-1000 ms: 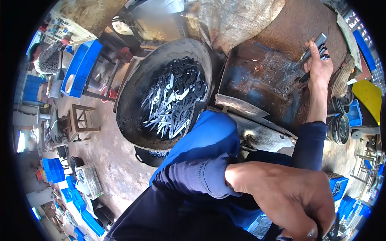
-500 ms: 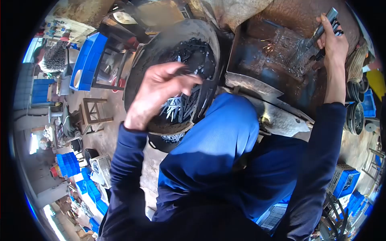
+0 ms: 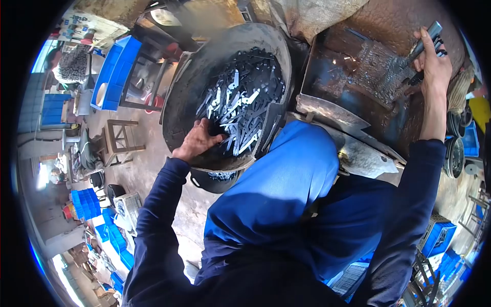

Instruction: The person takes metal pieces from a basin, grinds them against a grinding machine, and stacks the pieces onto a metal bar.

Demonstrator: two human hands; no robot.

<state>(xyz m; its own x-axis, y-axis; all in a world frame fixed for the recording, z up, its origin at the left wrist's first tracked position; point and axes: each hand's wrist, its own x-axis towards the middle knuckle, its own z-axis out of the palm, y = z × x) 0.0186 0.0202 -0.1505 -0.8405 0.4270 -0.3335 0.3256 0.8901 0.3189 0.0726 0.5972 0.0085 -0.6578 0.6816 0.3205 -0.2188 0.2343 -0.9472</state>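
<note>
Left hand [image 3: 198,139] rests half-curled inside the basin [image 3: 178,115], at the edge of the strips [image 3: 235,107]; its fingertips are lost in shadow, so I cannot tell whether they pinch one. The right hand [image 3: 433,66] is clenched around a grey bar [image 3: 433,30] above the tray [image 3: 327,106], with dark pieces sticking out beside the fingers.

The strips look like thin metal: probably stiff, light singly, heavy as a heap, and perhaps slick or sharp-edged. Flat faces near one end seem the safest hold. The bar looks rigid and heavier, best held in a full fist as now.

Strips, some pale and many black, lie crisscrossed in the basin. Dark, wet-looking sludge coats the tray floor. Below the basin, a black tub [image 3: 215,185] holds small pale bits.
</note>
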